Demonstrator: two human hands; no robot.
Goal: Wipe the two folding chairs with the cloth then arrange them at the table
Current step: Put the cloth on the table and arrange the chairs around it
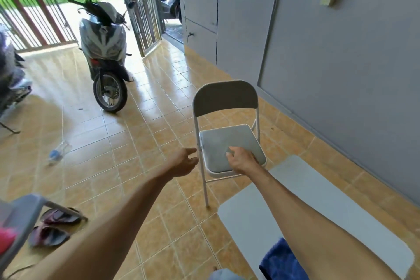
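- A white-framed folding chair (227, 129) is seen unfolded and upright on the tan tiled floor (127, 166), just beyond the far end of a white table (318, 200); its grey backrest faces away toward the grey wall (341, 63).
- The right hand (241, 160) is laid on the near part of the chair's grey seat, fingers curled loosely against the cushion; nothing is clamped in it.
- The left hand (184, 162) is held in the air just beside the seat's left edge and front leg, fingers spread apart and empty; whether the frame is touched cannot be told.
- A blue cloth (279, 261) is lying on the near end of the table, partly hidden under the right forearm, and is held by neither hand.
- Part of a second grey-and-white chair (25, 213) is caught at the lower left edge, blurred, well apart from the table.
- A pair of dark sandals (54, 225) is lying on the tiles just beside that chair.
- A clear plastic bottle (59, 150) is lying on its side on the floor to the left.
- A white scooter (104, 48) is parked farther back near a barred gate (138, 7), and another motorbike (11, 70) is cut off by the left edge.
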